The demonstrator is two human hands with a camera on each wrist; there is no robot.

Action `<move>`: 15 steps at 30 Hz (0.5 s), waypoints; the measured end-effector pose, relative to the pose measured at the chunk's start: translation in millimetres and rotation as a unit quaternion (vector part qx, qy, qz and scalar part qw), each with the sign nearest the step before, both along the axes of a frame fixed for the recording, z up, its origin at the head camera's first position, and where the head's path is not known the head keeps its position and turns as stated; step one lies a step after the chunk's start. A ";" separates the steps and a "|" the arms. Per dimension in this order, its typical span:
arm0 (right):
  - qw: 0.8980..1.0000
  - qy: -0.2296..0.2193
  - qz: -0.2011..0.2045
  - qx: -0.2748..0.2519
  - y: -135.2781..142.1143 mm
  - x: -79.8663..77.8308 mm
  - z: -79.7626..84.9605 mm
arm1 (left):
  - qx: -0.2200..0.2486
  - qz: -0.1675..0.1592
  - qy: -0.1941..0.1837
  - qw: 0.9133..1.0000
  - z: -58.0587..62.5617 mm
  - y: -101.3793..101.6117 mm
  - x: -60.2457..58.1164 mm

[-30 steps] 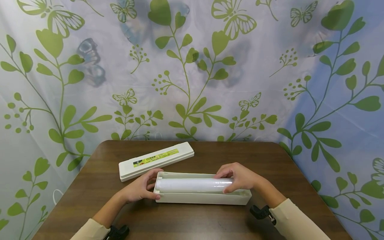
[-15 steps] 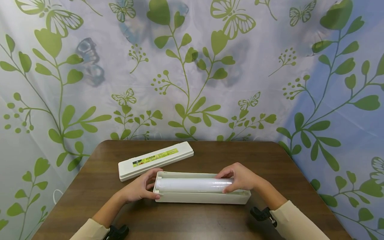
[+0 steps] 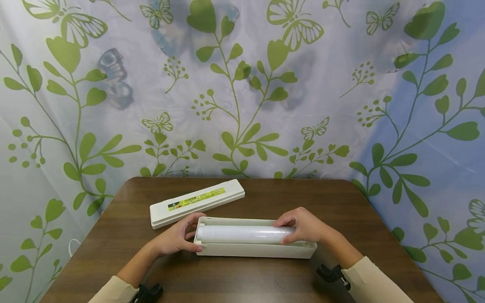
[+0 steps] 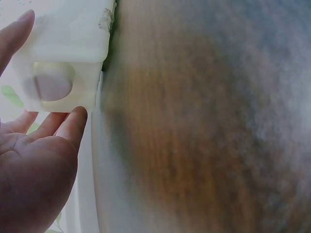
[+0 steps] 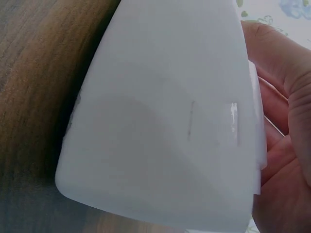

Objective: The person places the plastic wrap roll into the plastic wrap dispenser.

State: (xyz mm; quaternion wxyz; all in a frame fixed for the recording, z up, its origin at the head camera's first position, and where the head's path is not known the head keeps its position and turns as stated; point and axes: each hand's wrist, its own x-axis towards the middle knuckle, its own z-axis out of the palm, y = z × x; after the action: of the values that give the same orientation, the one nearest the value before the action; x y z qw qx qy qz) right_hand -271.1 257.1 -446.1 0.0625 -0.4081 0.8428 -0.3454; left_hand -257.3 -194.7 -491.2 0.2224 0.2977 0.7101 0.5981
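An open, long off-white box (image 3: 255,251) lies across the table in the head view, a white roll of plastic wrap (image 3: 238,234) inside it. My left hand (image 3: 172,237) grips the box's left end, thumb on the near side and fingers behind. In the left wrist view, fingertips (image 4: 77,116) touch the box end, where a round roll end (image 4: 54,86) shows in a cut-out. My right hand (image 3: 305,227) reaches in from above and holds the roll's right end between thumb and fingers. The right wrist view shows the box's outer wall (image 5: 146,121), with the hand (image 5: 291,92) beyond its rim.
Behind the box, at the back left, lies its off-white lid (image 3: 198,203) at a slant, with a yellow-green label. Both rest on a brown wooden table (image 3: 250,282). A leaf-patterned curtain (image 3: 242,105) hangs behind the table's far edge.
Hands and box hold almost the same places. My right hand has shifted very slightly right, and the shine on the roll now sits a little further left.
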 end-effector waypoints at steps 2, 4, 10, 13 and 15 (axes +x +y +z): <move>1.000 0.002 -0.003 0.003 0.1 0.1 -1.3 | 0.000 0.001 0.000 1.000 -0.4 -0.1 -0.1; 1.000 0.000 -0.008 0.006 0.4 0.1 -2.6 | -0.001 0.001 0.000 1.000 -0.5 -0.1 -0.2; 1.000 -0.001 -0.008 0.008 0.3 1.2 -3.8 | -0.001 0.002 -0.006 1.000 0.2 0.2 0.3; 1.000 -0.003 -0.006 0.005 -0.5 1.8 -4.0 | -0.001 0.003 -0.008 1.000 0.8 0.4 0.8; 1.000 -0.006 -0.009 0.005 -1.0 2.4 -4.3 | 0.000 0.003 -0.008 1.000 1.0 0.3 0.8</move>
State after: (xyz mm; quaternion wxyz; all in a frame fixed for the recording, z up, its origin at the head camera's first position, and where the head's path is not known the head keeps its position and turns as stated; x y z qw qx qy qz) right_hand -268.7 256.1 -450.3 0.0665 -0.3979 0.8479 -0.3440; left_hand -256.5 -194.5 -490.2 0.2259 0.2908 0.7092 0.6012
